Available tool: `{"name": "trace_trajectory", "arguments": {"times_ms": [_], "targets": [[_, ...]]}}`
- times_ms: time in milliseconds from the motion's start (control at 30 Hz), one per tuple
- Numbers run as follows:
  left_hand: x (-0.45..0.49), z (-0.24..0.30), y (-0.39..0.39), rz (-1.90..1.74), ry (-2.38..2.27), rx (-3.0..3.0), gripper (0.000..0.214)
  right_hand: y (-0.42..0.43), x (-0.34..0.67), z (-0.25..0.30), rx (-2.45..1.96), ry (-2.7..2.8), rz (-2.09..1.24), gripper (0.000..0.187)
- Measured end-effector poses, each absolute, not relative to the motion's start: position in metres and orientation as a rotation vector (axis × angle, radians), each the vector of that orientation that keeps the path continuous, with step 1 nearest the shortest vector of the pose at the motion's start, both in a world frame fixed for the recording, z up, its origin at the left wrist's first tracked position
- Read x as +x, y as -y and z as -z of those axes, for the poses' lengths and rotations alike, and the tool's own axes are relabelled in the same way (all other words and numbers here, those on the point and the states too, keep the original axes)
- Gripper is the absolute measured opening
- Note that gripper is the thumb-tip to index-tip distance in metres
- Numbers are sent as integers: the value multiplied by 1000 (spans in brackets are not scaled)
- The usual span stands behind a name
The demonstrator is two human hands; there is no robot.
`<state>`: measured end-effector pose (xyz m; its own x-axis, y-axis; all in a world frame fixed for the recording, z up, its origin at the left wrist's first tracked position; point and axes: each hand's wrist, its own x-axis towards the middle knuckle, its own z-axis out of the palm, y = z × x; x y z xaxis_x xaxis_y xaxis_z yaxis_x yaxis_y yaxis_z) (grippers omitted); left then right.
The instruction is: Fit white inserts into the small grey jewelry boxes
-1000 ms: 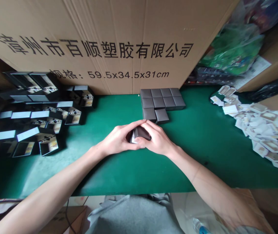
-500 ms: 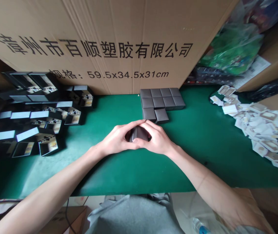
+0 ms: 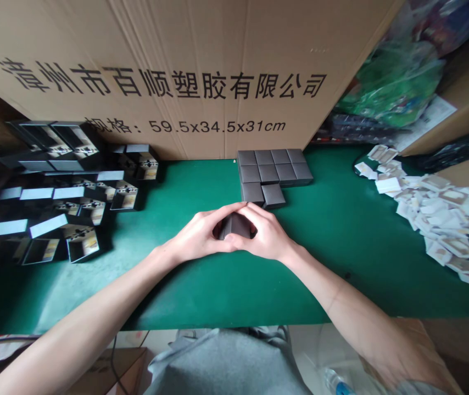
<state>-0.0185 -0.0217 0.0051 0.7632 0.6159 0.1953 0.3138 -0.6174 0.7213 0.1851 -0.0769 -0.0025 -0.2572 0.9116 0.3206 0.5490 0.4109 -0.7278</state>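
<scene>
Between my hands is a small dark brown box (image 3: pixel 236 226), its top partly framed by my fingers and thumbs. My left hand (image 3: pixel 199 233) grips it from the left and my right hand (image 3: pixel 269 233) from the right, fingertips meeting at the far side and thumbs at the near side. Much of the box's sides is hidden by the hands. Just beyond my fingers, a block of closed dark boxes (image 3: pixel 267 167) sits in rows, with one box (image 3: pixel 273 195) slightly askew at its near end.
Several open black boxes (image 3: pixel 84 244) with pale inserts stand stacked at the left of the green table (image 3: pixel 226 291). A heap of white pieces (image 3: pixel 436 208) lies at the right. Behind rises a large printed cardboard carton (image 3: pixel 201 44). Plastic bags (image 3: pixel 399 82) fill the far right corner.
Both hands stay around the box in nearly the same place. The box looks turned or closed slightly between them; a light line on its left edge no longer shows.
</scene>
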Motion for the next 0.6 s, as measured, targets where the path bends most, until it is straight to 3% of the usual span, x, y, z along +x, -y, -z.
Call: {"name": "trace_trajectory", "arguments": {"times_ms": [600], "targets": [[-18, -6, 22, -557, -689, 2260, 81, 77, 186, 1, -1244, 1935, -635, 46]]}}
